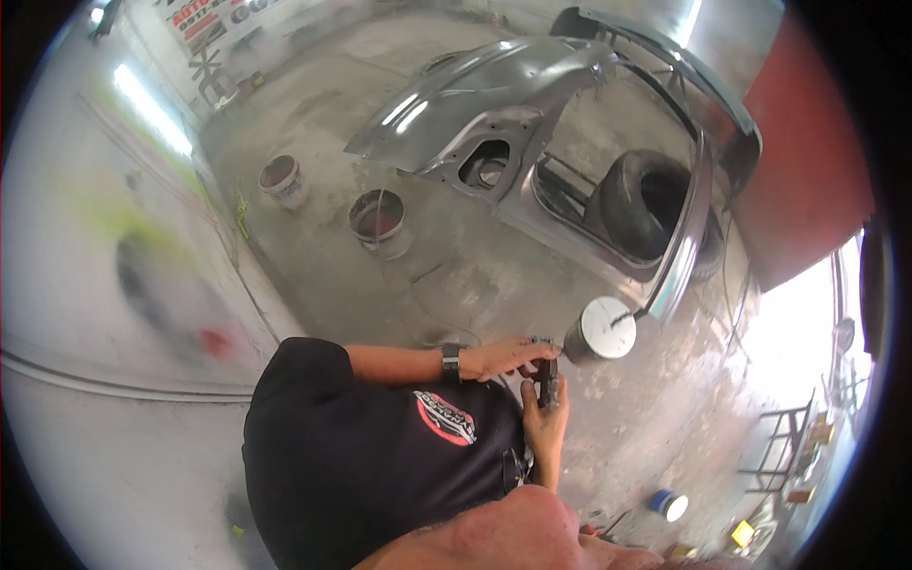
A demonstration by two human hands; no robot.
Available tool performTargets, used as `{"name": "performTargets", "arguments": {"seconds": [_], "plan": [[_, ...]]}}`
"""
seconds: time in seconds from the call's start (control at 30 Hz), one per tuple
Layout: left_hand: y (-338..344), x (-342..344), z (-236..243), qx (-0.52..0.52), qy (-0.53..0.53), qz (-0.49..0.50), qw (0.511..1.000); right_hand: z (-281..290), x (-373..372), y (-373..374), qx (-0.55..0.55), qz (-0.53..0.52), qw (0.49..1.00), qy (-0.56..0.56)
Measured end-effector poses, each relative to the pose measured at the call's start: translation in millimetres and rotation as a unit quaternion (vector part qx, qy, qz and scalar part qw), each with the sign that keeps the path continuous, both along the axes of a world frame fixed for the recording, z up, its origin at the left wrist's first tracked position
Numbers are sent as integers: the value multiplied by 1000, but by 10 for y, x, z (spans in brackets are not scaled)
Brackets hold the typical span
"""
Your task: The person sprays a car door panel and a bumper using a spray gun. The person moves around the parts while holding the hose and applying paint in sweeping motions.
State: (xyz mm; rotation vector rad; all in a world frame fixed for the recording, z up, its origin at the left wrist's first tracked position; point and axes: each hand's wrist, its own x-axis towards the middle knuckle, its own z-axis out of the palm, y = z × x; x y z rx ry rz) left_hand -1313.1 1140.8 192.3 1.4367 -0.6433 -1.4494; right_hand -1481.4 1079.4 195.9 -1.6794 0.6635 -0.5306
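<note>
Above the concrete floor [475, 275], both hands' fingers [528, 353] clamp a dark spray gun [548, 378] with grey cup [600, 331].

Black short-sleeved shirt [361, 456], red-white chest emblem [445, 418]; dark wristwatch [451, 363] on wrist.

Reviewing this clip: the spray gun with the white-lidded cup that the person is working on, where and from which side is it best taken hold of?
Best by the dark handle, from below, toward the person's body. The handle hangs down under the gun body, while the white-lidded cup juts out on the far side and offers only a wide, round surface. The right hand wraps the handle that way; the left hand rests on top of the gun.
</note>
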Motion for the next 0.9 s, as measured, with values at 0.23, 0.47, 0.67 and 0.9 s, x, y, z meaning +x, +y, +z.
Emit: {"name": "performTargets", "arguments": {"seconds": [0.23,0.47,0.67,0.9], "plan": [[-396,-272,-288,-49,19,-36,998,-53,-281,-222,117,-45,987,101],[-788,-391,-413,-64,5,-145,987,-125,-484,-391,163,-121,977,72],[-1392,-627,-571,-46,25,-159,986,-467,-772,-799,85,-166,977,107],[-2110,-950,-539,-89,47,-212,972,-87,-963,-1369,128,-240,956,111]]}}
